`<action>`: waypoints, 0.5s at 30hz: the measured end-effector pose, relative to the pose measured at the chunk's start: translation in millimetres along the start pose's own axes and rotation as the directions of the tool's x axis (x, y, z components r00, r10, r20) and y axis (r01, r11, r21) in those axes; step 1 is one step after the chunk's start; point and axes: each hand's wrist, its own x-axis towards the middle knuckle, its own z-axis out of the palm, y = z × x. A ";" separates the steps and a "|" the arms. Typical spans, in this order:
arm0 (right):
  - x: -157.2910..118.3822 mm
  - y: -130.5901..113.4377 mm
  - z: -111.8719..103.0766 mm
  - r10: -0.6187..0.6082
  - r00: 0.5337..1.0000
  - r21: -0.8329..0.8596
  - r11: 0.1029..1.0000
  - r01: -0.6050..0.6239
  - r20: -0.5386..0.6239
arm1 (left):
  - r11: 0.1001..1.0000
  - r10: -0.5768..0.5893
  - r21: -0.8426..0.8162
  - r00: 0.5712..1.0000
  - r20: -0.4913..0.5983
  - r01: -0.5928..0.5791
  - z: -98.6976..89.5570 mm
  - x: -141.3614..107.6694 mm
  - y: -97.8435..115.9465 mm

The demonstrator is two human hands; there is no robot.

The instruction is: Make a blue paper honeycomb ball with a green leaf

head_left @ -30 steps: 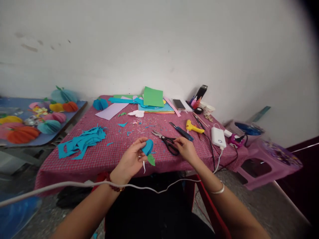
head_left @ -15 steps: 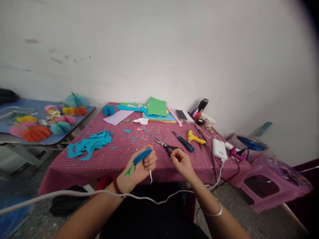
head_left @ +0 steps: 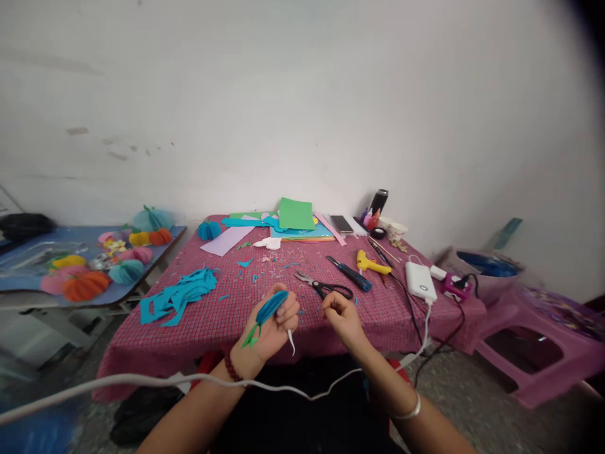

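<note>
Far left: blue side table (head_left: 161, 249) carries paper pumpkins (head_left: 86, 287), probably parked there so they don't get crushed. Blue strips (head_left: 182, 295) heaped left on the cloth, clear of the hands. White cable (head_left: 165, 381) crosses over left forearm, passes behind right one; could snag. Left hand (head_left: 271, 334) half-closed on folded blue paper (head_left: 271, 307), over near table edge. Green leaf (head_left: 251, 337) points toward wrist, likely left free to avoid bending. White strip (head_left: 291, 342) dangles below fingers; can't tell what holds it. Right hand (head_left: 344, 318) curled, narrow; can't tell if it pinches anything. Scissors (head_left: 316, 284) just beyond, handles nearest that hand. Cutter (head_left: 350, 272), glue gun (head_left: 373, 263) further right, probably for reach. Power bank (head_left: 420, 280) limits room past that.
</note>
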 end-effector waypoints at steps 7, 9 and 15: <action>10.0 13.6 -4.3 0.093 0.996 0.065 0.994 -0.093 0.005 | 0.987 0.047 0.163 0.961 -0.271 -0.002 -21.0 17.7 18.2; 12.4 16.7 -0.9 0.107 0.994 0.109 0.988 -0.108 0.015 | 0.975 0.096 0.223 0.946 -0.310 -0.026 -24.2 20.4 24.8; 12.3 15.4 18.1 0.098 0.994 0.224 0.969 -0.106 0.046 | 0.929 0.202 0.356 0.944 -0.259 -0.101 -11.9 13.7 31.7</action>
